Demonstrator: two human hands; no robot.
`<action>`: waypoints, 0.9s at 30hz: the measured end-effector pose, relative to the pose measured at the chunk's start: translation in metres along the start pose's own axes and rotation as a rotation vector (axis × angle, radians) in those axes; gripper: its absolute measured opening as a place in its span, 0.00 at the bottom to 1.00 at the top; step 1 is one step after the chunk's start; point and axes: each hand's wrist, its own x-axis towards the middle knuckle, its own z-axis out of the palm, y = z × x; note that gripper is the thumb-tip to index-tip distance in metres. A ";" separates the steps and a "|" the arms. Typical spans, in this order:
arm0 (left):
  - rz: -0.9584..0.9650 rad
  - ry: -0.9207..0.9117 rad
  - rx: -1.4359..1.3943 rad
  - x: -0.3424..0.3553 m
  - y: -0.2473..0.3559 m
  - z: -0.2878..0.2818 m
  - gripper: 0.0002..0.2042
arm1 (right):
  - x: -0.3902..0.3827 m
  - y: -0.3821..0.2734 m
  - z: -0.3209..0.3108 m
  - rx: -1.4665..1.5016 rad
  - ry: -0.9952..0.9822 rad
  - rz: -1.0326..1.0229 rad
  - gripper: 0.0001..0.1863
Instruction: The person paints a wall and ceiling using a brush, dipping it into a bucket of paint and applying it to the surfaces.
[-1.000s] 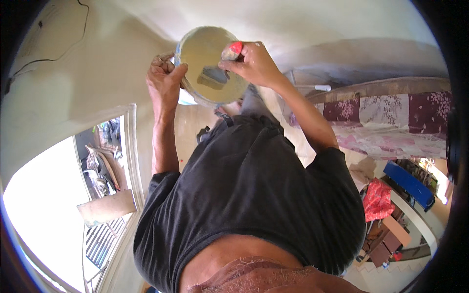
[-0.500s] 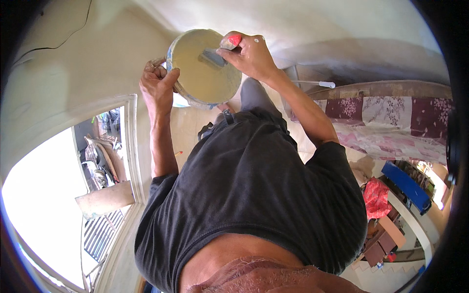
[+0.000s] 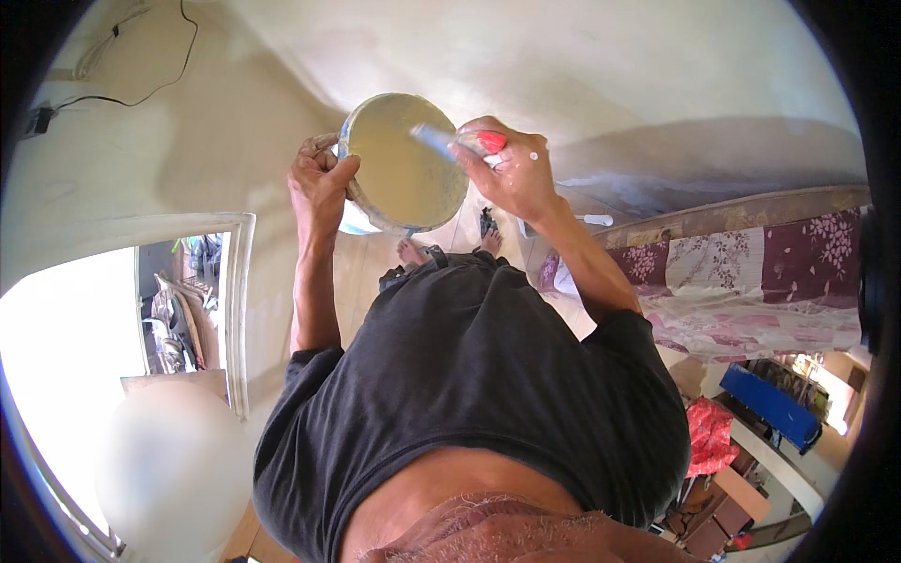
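My left hand [image 3: 319, 188] grips the left rim of a round bucket [image 3: 375, 216], its thumb hooked over the edge. Pale cream paint [image 3: 399, 164] fills the inside, and the bucket tilts so that its mouth faces up toward me. In my right hand [image 3: 518, 174] is a paintbrush [image 3: 434, 141] with a red-ended handle. Its flat head, smeared by motion, points left over the right part of the bucket's mouth. White specks mark the back of the right hand.
Pale walls [image 3: 563, 66] meet in a corner beyond the bucket. A bright window [image 3: 242, 310] opens at left. A patterned maroon-and-white mattress [image 3: 713, 253] lies at right, a white-handled tool [image 3: 593, 220] beside it. Lower right are a red cloth [image 3: 710, 436] and a blue box [image 3: 770, 408].
The brush has come up off the paint and moved right toward the bucket's rim with my right hand. Bucket and left hand sit lower in view; both bare feet now show.
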 end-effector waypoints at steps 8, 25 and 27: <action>0.058 -0.023 -0.061 -0.008 0.018 0.008 0.18 | 0.002 0.000 -0.008 0.487 -0.207 0.290 0.07; 0.146 -0.036 0.073 -0.004 0.059 0.061 0.16 | 0.000 0.035 -0.075 -0.006 -0.158 -0.023 0.09; 0.224 0.008 -0.004 0.004 0.047 0.074 0.18 | 0.006 0.033 -0.081 0.385 -0.209 0.031 0.06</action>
